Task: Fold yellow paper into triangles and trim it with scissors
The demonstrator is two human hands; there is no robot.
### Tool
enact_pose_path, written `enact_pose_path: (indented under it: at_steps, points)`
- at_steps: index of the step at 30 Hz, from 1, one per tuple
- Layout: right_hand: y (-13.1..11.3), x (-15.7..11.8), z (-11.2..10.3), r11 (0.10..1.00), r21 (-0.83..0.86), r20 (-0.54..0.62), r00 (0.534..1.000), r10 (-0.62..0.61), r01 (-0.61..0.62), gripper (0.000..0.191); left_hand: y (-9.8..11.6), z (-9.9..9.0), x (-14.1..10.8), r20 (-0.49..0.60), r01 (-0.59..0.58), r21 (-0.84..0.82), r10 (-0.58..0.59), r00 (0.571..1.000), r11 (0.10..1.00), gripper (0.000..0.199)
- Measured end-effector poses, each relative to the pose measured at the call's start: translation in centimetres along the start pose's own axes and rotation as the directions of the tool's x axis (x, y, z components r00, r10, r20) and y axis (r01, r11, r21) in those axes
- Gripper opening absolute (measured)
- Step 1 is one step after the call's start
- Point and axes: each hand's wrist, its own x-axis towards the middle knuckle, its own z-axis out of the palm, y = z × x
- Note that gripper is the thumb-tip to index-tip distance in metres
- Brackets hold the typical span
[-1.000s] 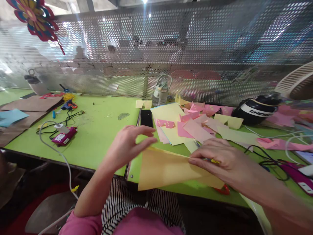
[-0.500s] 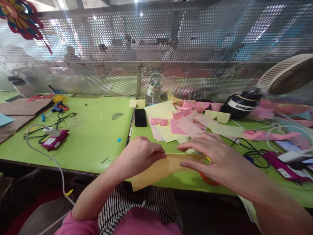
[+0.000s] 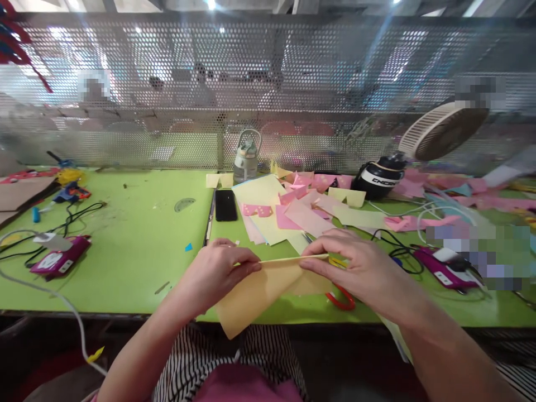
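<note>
Head view: nearer the wearer than the black phone (image 3: 226, 205), a yellow sheet (image 3: 256, 291) is pinched along its upper edge, left hand (image 3: 218, 272) and right hand (image 3: 355, 263) each gripping it; even tension should make that edge straight.

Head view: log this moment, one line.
left hand: pinches yellow paper, upper edge | right hand: pinches same edge | red handle: by right hand | black phone: on green table, beyond left hand

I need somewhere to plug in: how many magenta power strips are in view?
2: the left power strip, left of the left hand; the right power strip, right of the right hand. Blurring beside the latter could hide more.
</note>
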Motion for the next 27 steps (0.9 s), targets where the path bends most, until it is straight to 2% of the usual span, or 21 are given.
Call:
enact_pose_path:
  at_steps: [5,14,20,27]
  points:
    - [0.2,0.1,0.2,0.997,0.07,-0.008,1.0,0.027,-0.026,0.033,-0.4,-0.1,-0.1,0.032,0.033,-0.043,-0.031,0.999,0.999,0.026]
    - [1.9,-0.1,-0.2,0.968,0.206,0.167,0.98,0.109,-0.143,0.037,-0.9,0.0,0.0,0.163,0.029,-0.163,-0.002,0.987,0.986,0.029]
    - [3.1,-0.3,-0.2,0.915,0.312,0.07,0.966,0.247,-0.256,0.04,-1.5,0.2,0.0,0.173,0.118,-0.269,-0.073,0.982,0.956,0.029]
    - [2.8,-0.4,1.1,0.898,0.396,0.042,0.981,0.189,-0.19,0.032,-1.2,0.4,-0.1,0.171,0.124,-0.299,-0.074,0.982,0.946,0.025]
